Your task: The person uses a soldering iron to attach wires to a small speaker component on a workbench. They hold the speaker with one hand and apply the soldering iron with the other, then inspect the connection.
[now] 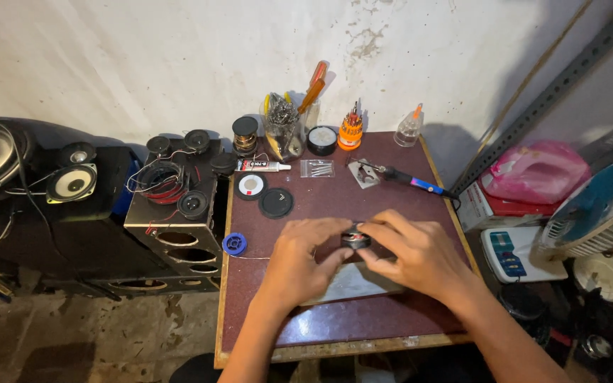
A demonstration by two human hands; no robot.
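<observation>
Both my hands meet over the middle of the small maroon table [335, 323]. My left hand [305, 257] and my right hand [411, 250] pinch a small round black speaker part [355, 240] between their fingertips, just above a pale flat sheet [352, 282] lying on the table. A thin wire [250, 257] runs left from under my left hand toward a blue spool [235, 244].
A blue-handled soldering iron [406, 179], glue tube [262, 166], two round discs [276, 203], screwdriver set [350, 132] and tool jar [283, 131] lie behind. A speaker box [177, 206] with drivers stands left. A fan [601, 209] and pink bag [537, 170] are right.
</observation>
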